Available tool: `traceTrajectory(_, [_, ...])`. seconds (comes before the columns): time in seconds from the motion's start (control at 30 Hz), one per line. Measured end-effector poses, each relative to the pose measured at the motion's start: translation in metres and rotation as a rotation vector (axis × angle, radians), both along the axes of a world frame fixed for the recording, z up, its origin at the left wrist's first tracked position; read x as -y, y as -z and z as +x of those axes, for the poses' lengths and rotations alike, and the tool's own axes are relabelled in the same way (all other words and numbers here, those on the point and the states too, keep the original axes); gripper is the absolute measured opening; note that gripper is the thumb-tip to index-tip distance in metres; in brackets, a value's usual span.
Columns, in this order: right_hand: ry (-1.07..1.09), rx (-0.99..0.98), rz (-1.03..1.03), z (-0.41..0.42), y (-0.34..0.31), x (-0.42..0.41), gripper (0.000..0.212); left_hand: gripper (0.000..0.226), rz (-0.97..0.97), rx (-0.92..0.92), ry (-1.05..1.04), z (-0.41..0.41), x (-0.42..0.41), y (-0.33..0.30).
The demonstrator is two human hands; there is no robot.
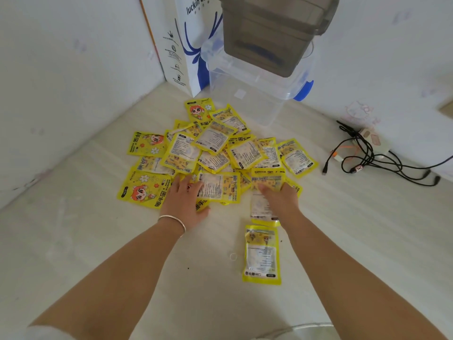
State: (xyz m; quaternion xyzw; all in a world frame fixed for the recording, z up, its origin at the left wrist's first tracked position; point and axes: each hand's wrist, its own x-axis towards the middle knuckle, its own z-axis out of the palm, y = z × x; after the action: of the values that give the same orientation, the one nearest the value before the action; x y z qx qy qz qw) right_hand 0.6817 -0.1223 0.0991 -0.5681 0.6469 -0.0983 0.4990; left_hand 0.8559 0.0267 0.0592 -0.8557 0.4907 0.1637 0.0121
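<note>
Standing over this, I see a white wall (61, 69) filling the upper left of the frame, with a pale floor (98, 241) running out from it. Left of centre, the left hand (182, 196), with a silver bracelet (171, 219) on its wrist, lies flat with the fingers straight and spread. It rests on the near edge of the pile of yellow packets (220, 148), just beside a cartoon-faced packet (144, 190) at the pile's lower left corner. The pile itself sprawls across the middle of the frame, packets overlapping every which way, most showing their printed backs. Above it, at upper centre, a white paper bag (186, 45) with blue print stands in the corner. Touching the bag's right side is a clear plastic box (245, 94), and a grey container (269, 33) sits on top of that. Right of centre, the right hand (279, 200) grips one packet (268, 179) at the pile's near right edge, thumb on top and fingers curled round its right side. A paler packet (259, 209) lies under the wrist. Below that, toward the lower centre, a lone packet (261, 253) lies on the floor, apart from the pile. At the far right, black cables (367, 158) tangle beside a power strip (372, 141) along the wall.
</note>
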Motion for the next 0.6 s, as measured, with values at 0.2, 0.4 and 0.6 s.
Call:
traceTrajectory(0.2, [-0.008,0.197,0.217,0.029,0.010,-0.008,0.034,0.072,0.041,0.053,-0.026,-0.002,0.007,-0.001])
traceTrajectory(0.4, [-0.137,0.138,0.149,0.054,0.015,-0.017,0.037,0.074,0.021,0.057,0.066,0.003,0.003,-0.013])
traceTrajectory(0.6, [-0.292,0.146,0.203,0.059,0.015,-0.026,0.034,0.065,-0.053,-0.002,-0.020,0.006,0.003,-0.016])
